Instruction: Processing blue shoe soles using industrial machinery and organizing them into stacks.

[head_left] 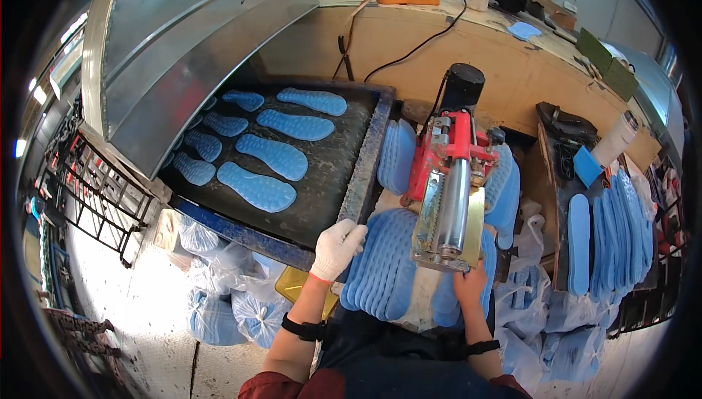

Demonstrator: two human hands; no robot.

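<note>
My left hand (339,248), in a white knit glove, is closed in a loose fist beside the front corner of the belt bed. Nothing shows in its fingers. Just right of it stands a row of blue dimpled insoles (380,264). My bare right hand (471,282) is at the front end of a red roller machine (458,143) with a shiny metal roller (454,205). Its fingers look bent, their tips partly hidden by the machine, and what they hold cannot be made out. More blue insoles (445,302) lie beside and under that hand.
Several blue insoles (257,186) lie spread on the dark belt (322,180), partly under a sheet-metal hood (205,26). A side shelf at right carries stacked insoles (621,238) and a black shoe (564,121). Filled plastic bags (259,315) sit on the floor.
</note>
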